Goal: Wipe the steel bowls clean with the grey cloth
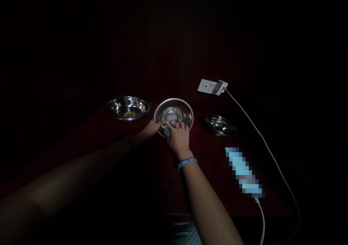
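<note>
— Since our steel bowl (172, 106) tips its mouth toward us, what's holding it up?

— Our left hand (151, 129), at the left rim. Thumb laps over the edge, remaining fingers hidden behind the wall. Reads as a closed grip, probably to steady the tilt.

— And our right hand (179, 137)?

— Reaching over the near rim, fingers slightly bent and a bit apart, over the inside. A rough grey lump (166, 131) sits by the thumb. We can't tell if we're pinching it or just touching it.

— Location?

— Front and centre, above the dark red table (165, 190), between a wider bowl (114, 109) on the left and a shallow dish (220, 126) on the right. Both sit apart from it, likely to leave our hands room. We can't see whether its base meets the table.

— How does it look?

— Round, shiny, pale bright rim. Inside is duller grey-brown, with a ring of bright spots around a whitish patch on the floor. Lower part is covered by our fingers.
</note>
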A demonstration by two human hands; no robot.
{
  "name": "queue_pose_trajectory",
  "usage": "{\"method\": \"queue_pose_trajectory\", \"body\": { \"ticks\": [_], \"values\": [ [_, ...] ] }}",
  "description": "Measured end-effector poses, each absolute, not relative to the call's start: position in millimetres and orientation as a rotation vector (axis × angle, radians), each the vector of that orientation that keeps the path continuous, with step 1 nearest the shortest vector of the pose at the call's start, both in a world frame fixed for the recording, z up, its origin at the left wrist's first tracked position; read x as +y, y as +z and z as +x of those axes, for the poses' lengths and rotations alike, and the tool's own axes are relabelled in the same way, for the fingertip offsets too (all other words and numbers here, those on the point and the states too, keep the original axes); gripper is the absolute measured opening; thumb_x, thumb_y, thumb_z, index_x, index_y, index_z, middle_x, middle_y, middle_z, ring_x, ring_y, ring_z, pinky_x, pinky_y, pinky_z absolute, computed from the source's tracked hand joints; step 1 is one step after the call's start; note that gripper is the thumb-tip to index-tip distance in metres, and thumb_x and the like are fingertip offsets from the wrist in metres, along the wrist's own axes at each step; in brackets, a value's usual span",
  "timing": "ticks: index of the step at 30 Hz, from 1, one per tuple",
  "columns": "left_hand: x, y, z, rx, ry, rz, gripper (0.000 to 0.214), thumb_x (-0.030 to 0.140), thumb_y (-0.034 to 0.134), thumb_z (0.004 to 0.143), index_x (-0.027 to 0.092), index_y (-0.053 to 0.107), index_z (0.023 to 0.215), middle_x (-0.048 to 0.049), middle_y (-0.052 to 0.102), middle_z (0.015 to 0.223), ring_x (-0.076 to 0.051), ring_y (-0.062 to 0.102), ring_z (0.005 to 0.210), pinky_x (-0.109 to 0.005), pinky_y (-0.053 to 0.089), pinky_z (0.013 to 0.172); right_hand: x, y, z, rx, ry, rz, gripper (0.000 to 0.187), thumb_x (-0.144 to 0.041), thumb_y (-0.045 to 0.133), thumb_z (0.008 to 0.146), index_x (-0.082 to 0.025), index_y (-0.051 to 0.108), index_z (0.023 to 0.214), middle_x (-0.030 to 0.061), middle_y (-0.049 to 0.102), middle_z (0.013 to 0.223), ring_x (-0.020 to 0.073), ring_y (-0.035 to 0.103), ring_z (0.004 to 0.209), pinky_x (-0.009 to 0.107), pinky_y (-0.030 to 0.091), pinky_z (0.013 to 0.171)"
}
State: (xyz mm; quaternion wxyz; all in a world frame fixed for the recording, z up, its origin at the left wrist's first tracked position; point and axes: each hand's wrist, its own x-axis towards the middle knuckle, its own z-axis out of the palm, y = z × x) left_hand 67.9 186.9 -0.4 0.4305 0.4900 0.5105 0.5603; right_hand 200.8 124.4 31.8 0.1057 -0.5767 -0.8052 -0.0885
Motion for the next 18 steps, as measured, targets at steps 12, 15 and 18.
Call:
{"method": "queue_pose_trajectory", "body": {
  "ticks": [12, 15, 18],
  "values": [
    [183.9, -2.6, 65.8, 1.256, 1.409, 1.137, 0.03, 0.013, 0.062, 0.072, 0.012, 0.066, 0.101, -0.0104, 0.074, 0.098, -0.025, 0.068, 0.099, -0.04, 0.049, 0.096, 125.9, 32.3, 205.3, -2.392, -0.26, -1.678, 0.057, -0.028, 0.053, 0.085, -0.027, 0.044, 0.142, 0.0108, 0.056, 0.132, 0.0289, 0.04, 0.121, 0.042, 0.025, 0.099],
    [182.3, -1.3, 66.1, 1.239, 1.398, 1.139, 0.029, 0.015, 0.063, 0.072, 0.012, 0.065, 0.101, -0.0101, 0.074, 0.096, -0.025, 0.068, 0.098, -0.04, 0.05, 0.096, 127.4, 31.9, 207.2, -2.404, -0.274, -1.652, 0.058, -0.028, 0.053, 0.085, -0.027, 0.044, 0.142, 0.0108, 0.057, 0.13, 0.0284, 0.04, 0.121, 0.041, 0.025, 0.099],
    [181.5, 0.8, 65.7, 1.257, 1.382, 1.157, 0.028, 0.015, 0.065, 0.072, 0.013, 0.066, 0.1, -0.0099, 0.075, 0.092, -0.025, 0.068, 0.098, -0.04, 0.05, 0.096, 128.0, 31.1, 207.5, -2.399, -0.279, -1.637, 0.057, -0.027, 0.054, 0.084, -0.026, 0.045, 0.141, 0.0108, 0.059, 0.127, 0.0288, 0.041, 0.12, 0.041, 0.026, 0.099]
  ]
}}
